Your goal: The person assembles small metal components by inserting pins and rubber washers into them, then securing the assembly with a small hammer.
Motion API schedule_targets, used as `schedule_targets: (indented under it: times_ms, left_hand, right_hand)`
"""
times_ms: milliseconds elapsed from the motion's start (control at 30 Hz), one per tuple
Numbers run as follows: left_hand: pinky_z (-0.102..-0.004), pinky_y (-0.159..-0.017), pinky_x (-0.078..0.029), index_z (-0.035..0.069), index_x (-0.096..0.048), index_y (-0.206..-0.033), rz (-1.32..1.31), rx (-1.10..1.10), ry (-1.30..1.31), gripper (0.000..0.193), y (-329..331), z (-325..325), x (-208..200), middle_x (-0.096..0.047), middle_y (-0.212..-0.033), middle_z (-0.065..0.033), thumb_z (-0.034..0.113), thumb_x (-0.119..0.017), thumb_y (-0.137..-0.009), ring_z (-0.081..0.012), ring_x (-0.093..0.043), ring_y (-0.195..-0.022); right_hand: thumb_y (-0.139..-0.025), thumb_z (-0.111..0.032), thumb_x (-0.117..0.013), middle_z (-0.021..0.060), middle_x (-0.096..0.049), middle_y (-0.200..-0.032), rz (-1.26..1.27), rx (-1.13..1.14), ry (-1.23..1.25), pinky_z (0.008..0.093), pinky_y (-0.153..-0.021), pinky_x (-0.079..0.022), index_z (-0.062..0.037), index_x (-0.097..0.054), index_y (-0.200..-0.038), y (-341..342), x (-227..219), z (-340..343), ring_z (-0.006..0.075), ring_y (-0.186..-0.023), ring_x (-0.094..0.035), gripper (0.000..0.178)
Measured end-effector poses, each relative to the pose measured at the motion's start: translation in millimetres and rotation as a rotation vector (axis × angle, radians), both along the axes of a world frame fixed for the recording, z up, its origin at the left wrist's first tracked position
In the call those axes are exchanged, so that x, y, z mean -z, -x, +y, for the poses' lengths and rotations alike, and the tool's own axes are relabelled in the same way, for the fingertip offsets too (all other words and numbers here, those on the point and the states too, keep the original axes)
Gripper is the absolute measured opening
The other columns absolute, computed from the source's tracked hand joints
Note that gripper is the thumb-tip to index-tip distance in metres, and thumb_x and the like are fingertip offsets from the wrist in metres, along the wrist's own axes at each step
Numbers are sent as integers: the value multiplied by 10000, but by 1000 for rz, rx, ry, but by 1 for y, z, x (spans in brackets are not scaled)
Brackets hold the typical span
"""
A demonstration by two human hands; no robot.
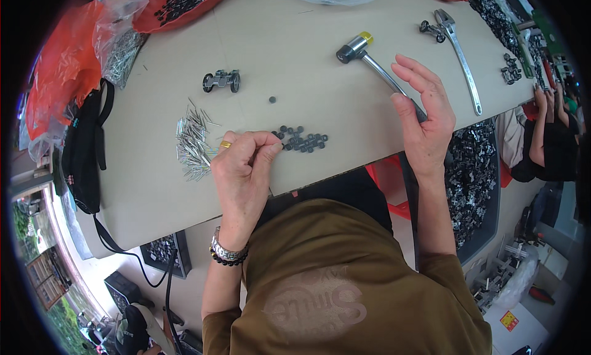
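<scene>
My left hand (243, 161) is closed in a pinch, thumb against forefinger, at the left side of a cluster of small black round caps (305, 141). Whatever lies between its fingertips is too small to make out. Just left of it is a heap of thin metal pins (193, 139). My right hand (430, 118) is open, fingers stretched, beside the handle end of a hammer (354, 49) with a black and yellow head. A lone black cap (272, 100) sits farther out. Beyond the pins stands a small grey part with two black wheels (221, 81).
An adjustable wrench (458, 62) lies at the right, with twin-wheel parts (511, 70) nearby. A red tray (144, 19) of black pieces is far left, near a black bag (83, 149). A bin of dark parts (471, 182) stands by my right arm. Other people are at the right and lower left.
</scene>
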State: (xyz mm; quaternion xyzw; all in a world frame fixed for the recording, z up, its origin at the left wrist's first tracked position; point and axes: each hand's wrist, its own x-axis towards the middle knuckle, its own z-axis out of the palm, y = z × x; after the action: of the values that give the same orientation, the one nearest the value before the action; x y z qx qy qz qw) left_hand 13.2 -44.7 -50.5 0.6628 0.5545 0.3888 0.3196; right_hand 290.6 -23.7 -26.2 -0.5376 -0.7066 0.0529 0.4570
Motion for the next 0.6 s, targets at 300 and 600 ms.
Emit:
schedule_targets:
  times_ms: [300, 600]
  left_hand:
    - [-223, -637, -392, -9, -730, -934, 27, -27, -33, 60, 0, 1, 4, -590, -807, 6, -4, -768, -887, -69, -473, -708]
    - [-267, -609, -424, 15, -692, -883, 196, -51, -286, 68, -8, -2, 4, -632, -736, -39, -20, -750, -878, -135, -506, -674]
  right_hand:
    - [-848, 47, -699, 125, -675, -1283, 17, 2, 22, 362, -930, -562, -53, -735, -1183, 5, -1, -4, 283, -1162, -650, 352]
    - [-682, 32, -772, 115, -661, -1220, -129, -152, -72, 505, -1024, -493, -47, -728, -1054, 43, -2, -12, 363, -1141, -630, 384]
